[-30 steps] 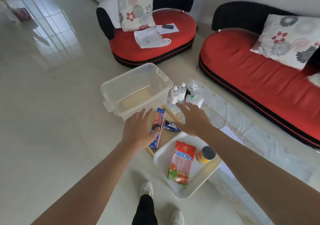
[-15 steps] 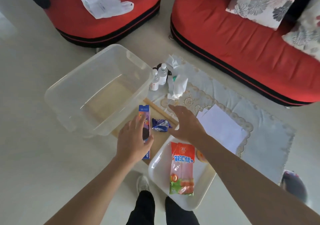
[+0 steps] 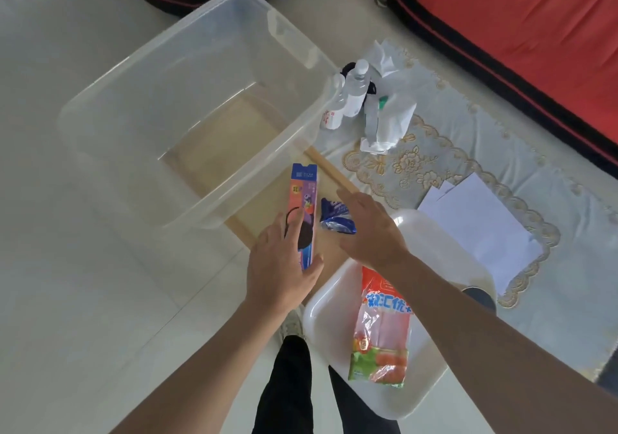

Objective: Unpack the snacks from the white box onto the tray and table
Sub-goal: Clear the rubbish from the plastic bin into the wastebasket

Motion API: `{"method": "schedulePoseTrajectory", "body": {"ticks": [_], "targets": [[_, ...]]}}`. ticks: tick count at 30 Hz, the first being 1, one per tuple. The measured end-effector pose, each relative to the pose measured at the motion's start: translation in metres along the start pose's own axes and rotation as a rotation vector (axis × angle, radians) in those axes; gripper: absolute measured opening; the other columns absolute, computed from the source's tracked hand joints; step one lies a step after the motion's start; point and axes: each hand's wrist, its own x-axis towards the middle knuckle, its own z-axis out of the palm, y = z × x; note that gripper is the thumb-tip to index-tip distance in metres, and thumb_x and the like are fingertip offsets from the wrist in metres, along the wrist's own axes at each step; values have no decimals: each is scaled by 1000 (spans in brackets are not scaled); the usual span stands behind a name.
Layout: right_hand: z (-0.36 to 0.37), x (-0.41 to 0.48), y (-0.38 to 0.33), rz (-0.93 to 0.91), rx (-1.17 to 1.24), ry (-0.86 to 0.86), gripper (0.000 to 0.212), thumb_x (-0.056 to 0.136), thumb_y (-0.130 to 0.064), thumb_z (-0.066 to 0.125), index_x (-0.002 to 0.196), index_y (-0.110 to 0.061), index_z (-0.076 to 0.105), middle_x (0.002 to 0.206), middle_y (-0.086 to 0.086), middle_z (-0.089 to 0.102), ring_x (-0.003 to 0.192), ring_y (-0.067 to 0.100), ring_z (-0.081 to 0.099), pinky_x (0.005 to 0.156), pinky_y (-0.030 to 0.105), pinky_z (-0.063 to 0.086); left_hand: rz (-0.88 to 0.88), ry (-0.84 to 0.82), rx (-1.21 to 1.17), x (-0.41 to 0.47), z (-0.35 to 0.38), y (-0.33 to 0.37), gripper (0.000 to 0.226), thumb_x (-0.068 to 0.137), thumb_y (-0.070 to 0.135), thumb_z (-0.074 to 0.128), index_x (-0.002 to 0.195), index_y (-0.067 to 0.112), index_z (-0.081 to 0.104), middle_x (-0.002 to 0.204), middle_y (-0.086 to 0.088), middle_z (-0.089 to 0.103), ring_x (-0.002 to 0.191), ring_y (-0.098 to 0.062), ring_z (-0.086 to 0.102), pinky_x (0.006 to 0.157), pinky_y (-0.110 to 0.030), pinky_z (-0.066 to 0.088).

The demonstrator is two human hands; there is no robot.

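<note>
**Both hands drawn back from the box**

Clear plastic box (image 3: 187, 105) sits empty on the wooden tabletop (image 3: 267, 209). White tray (image 3: 431, 243) carries a sausage pack (image 3: 381, 326). Left hand (image 3: 281, 266), fingers spread, touches the blue biscuit carton (image 3: 302, 206); right hand (image 3: 371, 229) hovers open beside the small blue packet (image 3: 336, 218).

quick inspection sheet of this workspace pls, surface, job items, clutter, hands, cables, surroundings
surface: low wooden table, lace cloth beside it
job's things: white box looks empty; cookie pack and blue wrapper on table; sausage pack in tray
clutter: bottles, plastic bag, papers
hands: left hand open on cookie pack; right hand open above wrapper
cables: nothing seen
surroundings: red sofas, tiled floor
</note>
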Motion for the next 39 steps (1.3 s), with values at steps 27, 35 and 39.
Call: {"method": "schedulePoseTrajectory", "body": {"ticks": [27,35,39], "targets": [[12,6,18,-145,-12,209,45,82,0,70,126,-11,66,115,15,63,98,35,65,82,45,58,-179,62,-61,-18,10,2,77,87,16,75,154,24,37,128,-8,49,106,-27,63,80,-37,62],[-68,-28,8,-84,-6,341,46,87,-9,72,133,-13,62,117,11,62,96,28,66,83,39,56,-57,66,-98,-22,-32,35,82,86,15,76,155,28,34,129,-8,50,107,-27,64,80,-37,62],[-114,-66,2,-21,5,467,49,85,-8,73,133,-13,62,115,11,63,93,29,67,80,36,56,57,63,-114,-16,-63,63,83,85,15,76,156,27,34,125,-8,51,98,-29,66,79,-39,60]]}}
